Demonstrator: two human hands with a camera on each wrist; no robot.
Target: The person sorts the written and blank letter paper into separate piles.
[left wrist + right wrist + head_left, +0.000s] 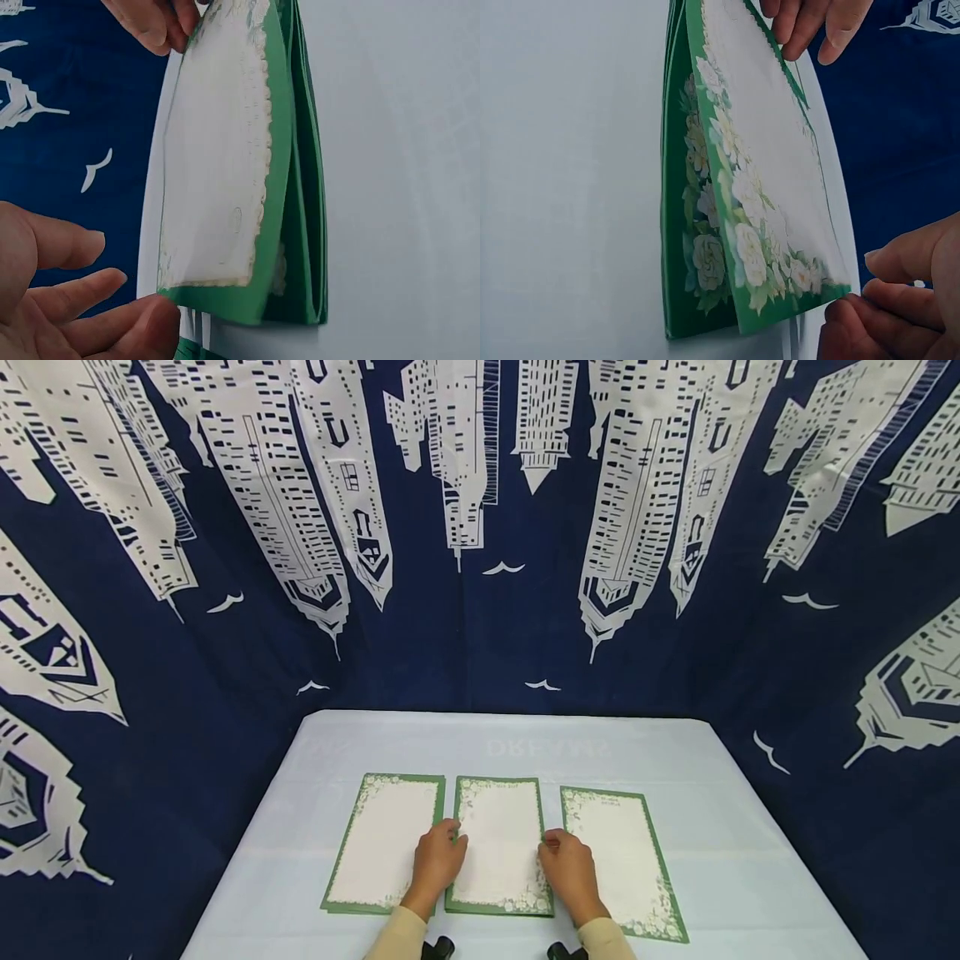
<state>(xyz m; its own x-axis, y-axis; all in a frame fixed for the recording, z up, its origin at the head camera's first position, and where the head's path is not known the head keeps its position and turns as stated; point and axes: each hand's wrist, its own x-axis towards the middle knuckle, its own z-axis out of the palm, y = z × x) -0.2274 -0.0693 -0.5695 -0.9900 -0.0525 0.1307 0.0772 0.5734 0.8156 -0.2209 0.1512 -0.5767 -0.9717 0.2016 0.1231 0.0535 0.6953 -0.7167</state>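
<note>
the middle sheet (498, 847), white with a green border, is on the pale counter (300, 827) between the two hands. the left hand (439, 860) is clamped on its left edge, and the right hand (570, 868) pinches the right edge with thumb and fingers. from the head it looks flat, yet both wrist views show it tilted, with a gap between its near edge and the dark green layers (311, 247) below. how many layers there are i cannot tell. the right wrist view also brings out big white flowers and leaves along that near edge, only a faint pattern from above.

only the head view shows the whole row: a left sheet (386, 843) just beside the left hand, with another green edge peeking out under it, and a right sheet (622, 860), slightly slanted, partly behind the right hand. past the counter hangs a dark blue cloth (465, 668) with white buildings and birds, upside down.
</note>
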